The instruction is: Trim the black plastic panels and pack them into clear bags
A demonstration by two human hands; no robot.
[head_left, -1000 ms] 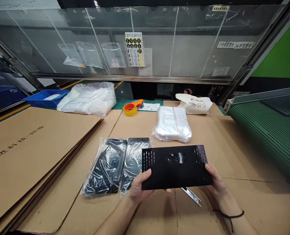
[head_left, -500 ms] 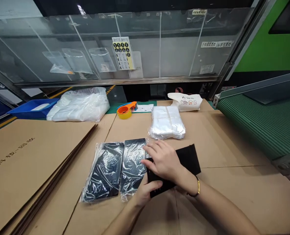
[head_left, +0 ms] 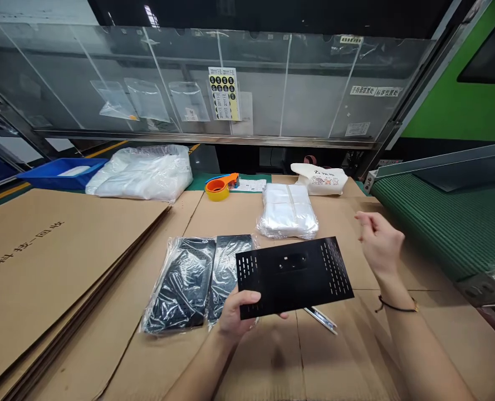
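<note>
Head view: your left grip (head_left: 235, 317) has the black panel (head_left: 291, 281) by its near left corner, thumb on top and fingers underneath. The panel runs off to the right of that grip, its far end supported by nothing I can see. I'd guess you pinch at the corner so the slots and the middle recess stay uncovered, and it's tilted up so you can look straight at that face.

Your right grip (head_left: 381, 245) is curled into a fist, off past the panel's right end and not touching it. Nothing shows in it; can't tell if something small is tucked inside.

Just left of your left grip, two bagged black panels (head_left: 179, 289) lie flat side by side on the cardboard-covered worktop (head_left: 343, 367), probably so they don't slide about. Beyond the left grip and a bit right sits a banded stack of clear bags (head_left: 289, 211); the band likely keeps it square. A shiny metal strip (head_left: 324, 322) pokes out below the panel, right of that grip.
</note>
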